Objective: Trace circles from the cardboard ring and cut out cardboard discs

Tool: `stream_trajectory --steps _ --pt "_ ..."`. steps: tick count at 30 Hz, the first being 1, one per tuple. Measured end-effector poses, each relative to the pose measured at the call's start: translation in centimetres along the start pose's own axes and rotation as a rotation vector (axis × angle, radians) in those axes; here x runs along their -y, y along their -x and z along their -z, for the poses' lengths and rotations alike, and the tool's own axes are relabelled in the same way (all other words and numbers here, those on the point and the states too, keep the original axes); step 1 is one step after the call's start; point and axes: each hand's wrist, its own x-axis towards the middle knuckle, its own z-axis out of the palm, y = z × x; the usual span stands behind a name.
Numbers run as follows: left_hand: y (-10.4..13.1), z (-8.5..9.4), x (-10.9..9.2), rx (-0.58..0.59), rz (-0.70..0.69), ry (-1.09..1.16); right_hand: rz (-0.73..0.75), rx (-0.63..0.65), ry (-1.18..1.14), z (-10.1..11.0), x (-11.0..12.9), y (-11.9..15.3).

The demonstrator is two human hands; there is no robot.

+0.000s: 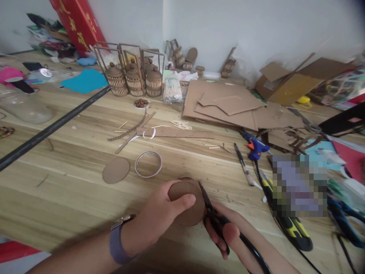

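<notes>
My left hand (168, 207), with a watch (121, 236) on its wrist, grips a brown cardboard disc (189, 213), thumb lying across its face. In my right hand (225, 228) is a pair of black-handled scissors (212, 213), the blades up against the disc's right edge. A sliver of cardboard shows behind the disc's top edge. Left of the hands, a second cardboard disc (116, 170) lies flat on the wooden table, beside a roll of tape (148, 164).
Farther back are cardboard strips (176, 133), small sticks (181, 125), a bowl of brown beads (141, 103) and handled baskets (135, 82). Stacked cardboard sheets (222, 101) lie behind. To the right are a blue glue gun (258, 147), a pen (243, 163) and a yellow-black cutter (296, 230).
</notes>
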Motion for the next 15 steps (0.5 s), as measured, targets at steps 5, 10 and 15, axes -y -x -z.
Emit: stream_trajectory --steps 5,10,15 --pt "0.0 0.0 0.3 0.020 -0.012 0.002 0.019 0.005 0.012 0.0 -0.2 0.1" --pt "0.0 0.1 0.3 0.026 -0.001 -0.008 -0.036 0.063 -0.027 0.7 -0.3 0.0" --pt "0.0 0.0 0.2 0.024 0.011 -0.007 -0.125 0.121 -0.118 1.2 -1.9 -0.1"
